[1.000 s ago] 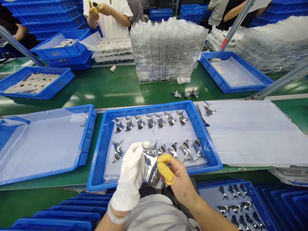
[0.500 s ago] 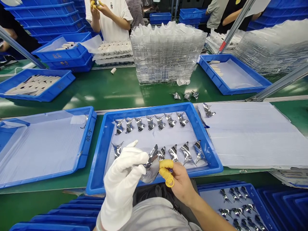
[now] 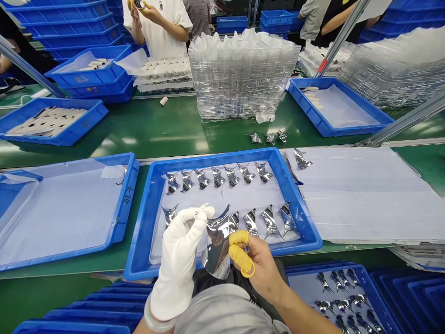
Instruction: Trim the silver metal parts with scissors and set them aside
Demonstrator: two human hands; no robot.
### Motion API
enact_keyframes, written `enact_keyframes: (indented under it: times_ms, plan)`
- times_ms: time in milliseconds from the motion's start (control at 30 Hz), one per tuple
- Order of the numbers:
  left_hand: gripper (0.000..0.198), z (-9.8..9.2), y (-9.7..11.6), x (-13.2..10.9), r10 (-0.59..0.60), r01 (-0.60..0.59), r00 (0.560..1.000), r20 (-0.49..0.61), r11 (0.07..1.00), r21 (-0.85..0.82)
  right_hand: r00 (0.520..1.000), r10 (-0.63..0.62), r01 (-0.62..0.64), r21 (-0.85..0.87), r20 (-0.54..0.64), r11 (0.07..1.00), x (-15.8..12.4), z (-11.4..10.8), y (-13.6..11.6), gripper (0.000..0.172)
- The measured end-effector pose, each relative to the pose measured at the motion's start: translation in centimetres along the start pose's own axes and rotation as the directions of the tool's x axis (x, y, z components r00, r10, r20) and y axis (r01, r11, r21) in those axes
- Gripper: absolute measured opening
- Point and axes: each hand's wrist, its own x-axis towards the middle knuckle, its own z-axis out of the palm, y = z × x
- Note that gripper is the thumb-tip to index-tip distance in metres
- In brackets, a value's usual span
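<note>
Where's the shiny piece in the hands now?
In the head view, the shiny piece is below centre, between the gloved left hand and right hand, hiding part of the central blue tray.

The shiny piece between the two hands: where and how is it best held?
The shiny piece is probably best pinched by its thin side edges, the left hand and right hand coming from opposite sides; fingers could smudge its broad, mirror-like face.

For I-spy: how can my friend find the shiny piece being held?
Find the middle blue tray. At its near edge are a white-gloved left hand and a right hand. The shiny piece is held up between them; its neighbours lie in the tray.
</note>
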Motion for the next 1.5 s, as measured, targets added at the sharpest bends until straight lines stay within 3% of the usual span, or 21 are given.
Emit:
enact_keyframes:
  times_ms: [200,300,367,433,500,633,767,867,967,1100,1167,1267,1300,1333,1400,1500]
  plan:
    - [0.022,-0.1,-0.3,0.8,0.045,-0.05,0.995,0.09,0.997,0.052,1.0,-0.002,0.001,-0.07,-0.007,0.998,0.2,0.1,0.2,0.029]
    - [0.021,-0.9,-1.0,2.0,0.123,-0.131,0.983,0.136,0.99,0.049,0.999,-0.038,0.033,-0.271,-0.012,0.962,0.9,-0.9,0.7,0.021]
    - [0.024,-2.0,-1.3,3.1,0.183,-0.195,0.979,0.094,0.969,0.153,0.998,-0.029,-0.006,-0.582,-0.051,0.813,1.8,-2.4,1.1,0.022]
    - [0.03,-3.4,-1.4,4.4,0.242,-0.239,0.969,0.045,0.883,0.404,0.992,0.021,-0.121,-0.85,-0.128,0.513,2.7,-4.3,1.4,0.023]
    - [0.037,-4.8,-1.6,5.8,0.278,-0.249,0.959,0.054,0.736,0.63,0.982,0.057,-0.189,-0.929,-0.18,0.317,3.5,-6.1,1.8,0.019]
    - [0.037,-6.5,-2.7,9.1,0.253,-0.314,0.945,0.206,0.533,0.786,0.976,0.148,-0.185,-0.97,-0.162,0.156,4.2,-7.3,3.4,0.016]
    - [0.038,-6.6,-5.3,11.6,0.19,-0.397,0.917,0.351,0.335,0.855,0.96,0.265,-0.101,-0.994,-0.088,0.035,4.2,-6.0,6.0,0.015]
    - [0.036,-6.5,-6.9,12.5,0.143,-0.431,0.902,0.407,0.227,0.873,0.948,0.315,-0.045,-0.999,-0.044,-0.004,4.4,-5.2,7.5,0.018]
    - [0.031,-6.8,-7.4,12.3,0.144,-0.43,0.901,0.41,0.153,0.89,0.943,0.334,-0.016,-1.0,-0.009,0.02,4.6,-5.2,8.1,0.019]
    - [0.044,-7.4,-6.6,10.3,0.191,-0.457,0.882,0.43,0.133,0.879,0.958,0.288,-0.032,-0.989,0.012,0.145,4.7,-5.6,7.2,0.016]
    - [0.046,-7.3,-6.0,8.6,0.175,-0.526,0.848,0.5,0.17,0.833,0.969,0.247,-0.052,-0.968,0.01,0.244,4.6,-5.6,6.1,0.015]
    - [0.04,-6.0,-5.2,5.5,0.144,-0.645,0.762,0.632,0.261,0.718,0.974,0.224,-0.059,-0.899,0.044,0.433,4.5,-5.4,3.9,0.017]
    - [0.044,-5.3,-5.0,4.5,0.14,-0.676,0.727,0.672,0.32,0.664,0.972,0.227,-0.054,-0.872,0.067,0.486,4.4,-5.2,3.2,0.019]
    - [0.049,-4.5,-4.7,3.6,0.149,-0.676,0.701,0.697,0.448,0.585,0.968,0.233,-0.055,-0.834,0.089,0.549,4.2,-5.0,2.5,0.021]
    - [0.045,-2.9,-4.3,2.1,0.18,-0.572,0.738,0.651,0.678,0.461,0.966,0.235,-0.099,-0.679,0.111,0.727,3.8,-4.6,1.5,0.028]
    - [0.03,-1.1,-3.9,1.1,0.045,-0.21,0.895,0.444,0.92,0.33,0.979,0.186,-0.156,-0.277,0.088,0.948,3.0,-3.9,1.0,0.042]
